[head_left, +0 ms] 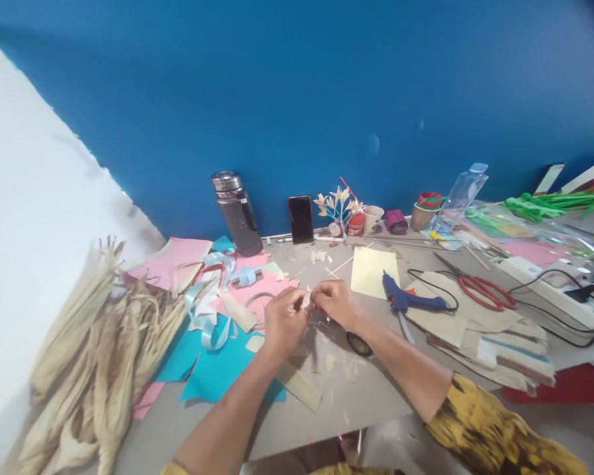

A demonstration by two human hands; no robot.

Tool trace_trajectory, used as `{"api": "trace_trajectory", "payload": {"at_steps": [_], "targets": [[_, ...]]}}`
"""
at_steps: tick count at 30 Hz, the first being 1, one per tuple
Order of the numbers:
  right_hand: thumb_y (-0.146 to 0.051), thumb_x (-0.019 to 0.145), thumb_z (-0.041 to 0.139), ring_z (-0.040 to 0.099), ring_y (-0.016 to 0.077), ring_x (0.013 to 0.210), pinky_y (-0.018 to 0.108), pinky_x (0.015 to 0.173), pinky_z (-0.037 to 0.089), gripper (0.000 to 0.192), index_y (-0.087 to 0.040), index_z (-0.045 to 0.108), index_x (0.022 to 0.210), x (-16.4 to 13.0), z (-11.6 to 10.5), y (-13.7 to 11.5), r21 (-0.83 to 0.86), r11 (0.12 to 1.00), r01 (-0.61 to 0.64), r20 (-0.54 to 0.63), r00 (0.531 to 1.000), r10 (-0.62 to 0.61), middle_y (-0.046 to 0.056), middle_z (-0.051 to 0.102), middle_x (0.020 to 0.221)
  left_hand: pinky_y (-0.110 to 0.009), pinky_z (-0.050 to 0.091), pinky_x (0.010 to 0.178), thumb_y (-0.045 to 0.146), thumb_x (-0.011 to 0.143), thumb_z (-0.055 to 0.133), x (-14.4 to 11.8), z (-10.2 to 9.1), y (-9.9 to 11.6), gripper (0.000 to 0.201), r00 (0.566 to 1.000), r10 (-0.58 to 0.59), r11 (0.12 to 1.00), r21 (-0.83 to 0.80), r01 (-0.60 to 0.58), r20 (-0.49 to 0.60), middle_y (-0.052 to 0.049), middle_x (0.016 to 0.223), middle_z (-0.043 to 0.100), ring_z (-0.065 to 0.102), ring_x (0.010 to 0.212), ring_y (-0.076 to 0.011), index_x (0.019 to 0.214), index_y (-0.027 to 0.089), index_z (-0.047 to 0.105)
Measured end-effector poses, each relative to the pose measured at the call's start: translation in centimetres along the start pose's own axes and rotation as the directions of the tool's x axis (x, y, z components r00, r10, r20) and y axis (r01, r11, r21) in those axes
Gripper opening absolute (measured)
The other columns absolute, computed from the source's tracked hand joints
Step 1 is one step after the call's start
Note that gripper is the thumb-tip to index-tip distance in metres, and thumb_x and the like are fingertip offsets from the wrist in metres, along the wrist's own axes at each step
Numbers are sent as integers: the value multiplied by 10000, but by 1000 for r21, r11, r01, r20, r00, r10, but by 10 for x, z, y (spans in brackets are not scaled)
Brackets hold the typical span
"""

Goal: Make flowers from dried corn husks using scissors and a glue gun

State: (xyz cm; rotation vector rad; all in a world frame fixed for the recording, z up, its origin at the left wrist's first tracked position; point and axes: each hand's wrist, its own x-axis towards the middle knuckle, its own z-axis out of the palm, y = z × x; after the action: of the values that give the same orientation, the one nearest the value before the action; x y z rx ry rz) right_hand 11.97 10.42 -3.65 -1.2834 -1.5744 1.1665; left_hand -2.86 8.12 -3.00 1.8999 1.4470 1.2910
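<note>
Over the middle of the table my left hand and my right hand meet, fingers pinched together on a small pale piece of corn husk. Its lower part is hidden by the fingers. Beneath my right wrist shows a black ring-shaped handle, perhaps of small scissors. Flat husk strips lie under and beside my left forearm, and small husk scraps are scattered below the hands. Farther back stands a bunch of husk flowers on blue stems.
Dried corn husks are heaped at the left, near blue paper and light blue ribbon. A dark flask and a phone stand by the wall. At right lie a blue glue gun, red-handled scissors and a power strip.
</note>
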Motion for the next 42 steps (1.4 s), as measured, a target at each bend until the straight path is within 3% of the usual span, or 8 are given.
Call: {"api": "trace_trajectory", "payload": {"at_steps": [9, 14, 20, 25, 30, 34, 38, 42], "targets": [[-216, 709, 548, 555, 109, 536, 189, 457, 334, 218, -171, 743, 797, 2, -6, 2, 215, 968, -129, 147, 984, 99, 8, 701, 664, -252, 435, 649, 290, 896, 555, 5, -6, -3, 246, 995, 42, 999, -7, -43, -92, -12, 689, 672, 593, 650, -149, 713, 181, 678], [-181, 713, 537, 459, 82, 430, 190, 426, 297, 201, -172, 687, 579, 0, 1, 1, 65, 997, -34, 62, 998, 30, -32, 592, 476, -254, 400, 611, 322, 944, 510, 0, -5, -6, 352, 978, 193, 978, 67, -198, 76, -17, 649, 624, 553, 614, -134, 648, 184, 642], [-179, 742, 541, 492, 80, 413, 179, 403, 299, 219, -163, 677, 572, 1, -1, -4, 52, 982, -182, 132, 976, 174, -8, 642, 500, -250, 419, 614, 258, 920, 512, -1, -7, -1, 288, 970, 244, 959, 141, -244, 22, -25, 659, 647, 576, 615, -137, 685, 189, 664], [-166, 685, 583, 595, 105, 534, 172, 433, 350, 181, -160, 730, 790, 1, -4, -6, 221, 961, -165, 127, 982, 139, 31, 749, 756, -256, 470, 659, 289, 902, 535, 5, -9, -1, 234, 984, 104, 993, 70, -95, -143, -41, 734, 710, 636, 675, -160, 761, 179, 686], [-238, 754, 564, 506, 94, 459, 188, 440, 329, 195, -167, 702, 637, 0, -2, -3, 84, 995, -47, 55, 998, 43, -18, 607, 511, -255, 434, 630, 279, 894, 525, 2, -4, -3, 283, 995, 101, 991, 89, -102, 12, -25, 667, 679, 600, 624, -149, 666, 192, 667], [-178, 743, 540, 480, 95, 421, 199, 426, 321, 190, -167, 701, 642, 5, -1, 10, -25, 996, -88, 44, 995, 89, -12, 612, 500, -254, 422, 639, 267, 864, 548, 2, -5, -1, 246, 994, 104, 989, 107, -99, -39, -25, 674, 681, 591, 629, -146, 665, 187, 667], [-189, 741, 582, 570, 100, 505, 184, 439, 346, 184, -155, 728, 848, 7, -4, 9, 159, 978, -137, 16, 991, 136, 48, 747, 770, -236, 407, 582, 318, 873, 542, 6, -10, 4, 308, 983, -62, 998, 2, 64, -172, -1, 595, 611, 531, 567, -131, 610, 177, 617], [-365, 787, 645, 562, 98, 520, 183, 441, 333, 225, -153, 714, 754, 0, -4, -5, 233, 972, -22, 85, 996, 2, 47, 736, 743, -233, 352, 529, 333, 867, 537, 6, -9, 5, 344, 992, -118, 993, -31, 117, -41, 21, 527, 527, 466, 525, -116, 565, 177, 585]]}}
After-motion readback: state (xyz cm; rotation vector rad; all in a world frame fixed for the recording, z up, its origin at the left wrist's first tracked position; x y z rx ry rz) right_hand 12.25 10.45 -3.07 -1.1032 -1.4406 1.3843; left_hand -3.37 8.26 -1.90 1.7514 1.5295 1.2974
